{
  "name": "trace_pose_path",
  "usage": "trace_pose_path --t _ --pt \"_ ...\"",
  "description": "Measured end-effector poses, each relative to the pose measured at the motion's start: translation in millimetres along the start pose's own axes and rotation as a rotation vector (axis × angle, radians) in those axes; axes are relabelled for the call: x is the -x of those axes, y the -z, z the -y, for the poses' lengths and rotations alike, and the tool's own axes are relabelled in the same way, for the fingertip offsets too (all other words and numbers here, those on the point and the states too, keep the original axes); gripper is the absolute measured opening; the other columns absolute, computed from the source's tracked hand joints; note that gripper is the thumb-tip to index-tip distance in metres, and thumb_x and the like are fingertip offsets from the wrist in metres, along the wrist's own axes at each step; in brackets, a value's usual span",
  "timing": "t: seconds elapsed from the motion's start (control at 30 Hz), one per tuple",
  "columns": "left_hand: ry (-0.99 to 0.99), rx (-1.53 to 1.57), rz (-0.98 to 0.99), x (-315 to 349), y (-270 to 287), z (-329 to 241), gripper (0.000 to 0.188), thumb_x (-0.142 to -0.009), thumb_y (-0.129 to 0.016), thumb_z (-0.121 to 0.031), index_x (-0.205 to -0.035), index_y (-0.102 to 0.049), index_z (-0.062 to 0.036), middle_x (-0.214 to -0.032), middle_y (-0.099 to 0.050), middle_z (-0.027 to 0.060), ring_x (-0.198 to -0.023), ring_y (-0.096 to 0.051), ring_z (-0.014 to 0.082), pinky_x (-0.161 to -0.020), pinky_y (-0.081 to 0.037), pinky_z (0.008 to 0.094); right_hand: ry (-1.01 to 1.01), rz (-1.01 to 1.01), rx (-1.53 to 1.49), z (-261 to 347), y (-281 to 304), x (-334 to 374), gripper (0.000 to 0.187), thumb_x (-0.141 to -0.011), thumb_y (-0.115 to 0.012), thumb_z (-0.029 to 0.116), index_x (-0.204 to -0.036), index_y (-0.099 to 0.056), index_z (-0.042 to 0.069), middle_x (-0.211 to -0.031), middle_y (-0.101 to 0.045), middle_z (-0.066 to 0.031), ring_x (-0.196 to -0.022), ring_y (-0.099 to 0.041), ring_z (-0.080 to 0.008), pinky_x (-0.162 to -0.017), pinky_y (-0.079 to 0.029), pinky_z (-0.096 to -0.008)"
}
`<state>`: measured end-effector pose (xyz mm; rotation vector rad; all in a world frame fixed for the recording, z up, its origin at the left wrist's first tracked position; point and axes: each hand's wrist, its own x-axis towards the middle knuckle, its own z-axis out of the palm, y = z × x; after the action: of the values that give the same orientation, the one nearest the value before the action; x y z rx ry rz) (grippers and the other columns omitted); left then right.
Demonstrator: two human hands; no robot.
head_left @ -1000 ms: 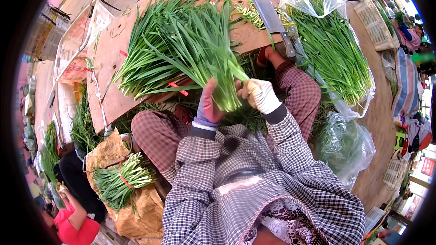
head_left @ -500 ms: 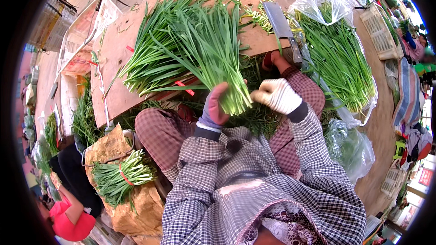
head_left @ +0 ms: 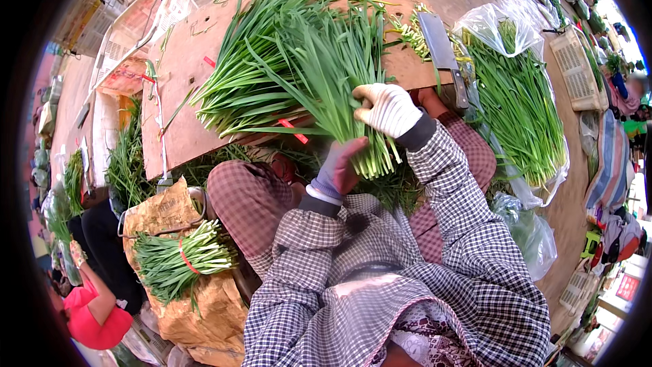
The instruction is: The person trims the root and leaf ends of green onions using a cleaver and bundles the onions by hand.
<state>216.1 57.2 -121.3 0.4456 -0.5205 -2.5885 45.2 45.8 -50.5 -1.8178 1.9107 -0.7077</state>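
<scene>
Right hand (head_left: 388, 109), in a white glove, closed over the upper side of a bunch of green chives (head_left: 333, 88), fingers curled down around the stalks near their cut ends. Left hand (head_left: 339, 170), in a purple glove, cupped under the pale stalk ends just below the right hand, fingers partly curled and touching the bunch (how tightly, could not tell). Bunch fanned up and to the left from between the 2 hands, tips spread across a brown board worktop (head_left: 183, 95), cut ends hanging off its near edge above the lap. More loose chives (head_left: 231, 95) lay on the board just left of the held bunch, with a red band (head_left: 293, 130) showing under them. Cleaver (head_left: 441, 51) rested flat on the board to the right, handle toward the person, near the right hand but apart from it. Clear plastic bag of chives (head_left: 523, 109) stood farther right on the ground. Lower left, well apart from both hands, sat 1 tied bundle (head_left: 180, 261) with a red band on brown paper (head_left: 197, 306).
</scene>
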Motion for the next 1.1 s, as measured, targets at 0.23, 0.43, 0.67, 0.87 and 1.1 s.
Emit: trace_pose_path --t 0.23,0.43,0.67,0.87,1.1 --pt "0.0 -0.006 0.008 -1 -4 -5 0.047 -0.091 -0.054 -0.021 -0.127 -0.046 0.008 -0.124 -0.056 0.0173 -0.106 -0.06 0.0258 -0.094 -0.049 0.045 -0.019 -0.106 -0.264 -6 31 -15 0.019 -0.072 -0.068 0.011 -0.087 -0.069 0.0 -0.077 -0.067 -0.0133 -0.069 -0.064 -0.0185 -0.066 -0.052 -0.0299" --pt "0.016 -0.012 -0.004 -1 -4 -8 0.044 -0.09 -0.052 -0.018 -0.124 -0.048 0.0097 -0.117 -0.06 0.0173 -0.102 -0.062 0.0257 -0.092 -0.051 0.0437 0.225 -0.376 0.154 1 52 -51 0.014 -0.074 -0.063 0.015 -0.08 -0.07 0.006 -0.072 -0.063 -0.0148 -0.071 -0.063 -0.0309 -0.066 -0.052 -0.0393" --pt "0.051 0.033 0.009 2 1 -8 0.042 -0.091 -0.052 -0.017 -0.122 -0.049 0.0107 -0.111 -0.062 0.0208 -0.1 -0.063 0.0302 -0.093 -0.051 0.0435 0.236 -0.533 0.244 -10 81 -83 0.021 -0.08 -0.061 0.021 -0.095 -0.069 0.009 -0.081 -0.067 -0.0129 -0.079 -0.066 -0.0286 -0.071 -0.053 -0.0367" --pt "0.017 0.025 0.002 3 0 -7 0.038 -0.092 -0.052 -0.019 -0.121 -0.053 0.006 -0.111 -0.063 0.0173 -0.1 -0.063 0.0289 -0.092 -0.051 0.0429 -0.073 0.147 0.162 -4 77 -10 0.034 -0.078 -0.071 0.031 -0.097 -0.068 0.003 -0.087 -0.069 -0.0147 -0.073 -0.067 -0.021 -0.068 -0.053 -0.0307" --pt "0.031 0.183 0.182 0 -8 -3 0.031 -0.094 -0.052 -0.019 -0.118 -0.056 0.0004 -0.115 -0.062 0.0146 -0.104 -0.062 0.027 -0.093 -0.05 0.0429 -0.265 -0.042 -0.276 -14 -8 52 0.056 -0.078 -0.069 0.024 -0.122 -0.053 -0.006 -0.103 -0.065 -0.0243 -0.091 -0.066 -0.0297 -0.08 -0.052 -0.0338"
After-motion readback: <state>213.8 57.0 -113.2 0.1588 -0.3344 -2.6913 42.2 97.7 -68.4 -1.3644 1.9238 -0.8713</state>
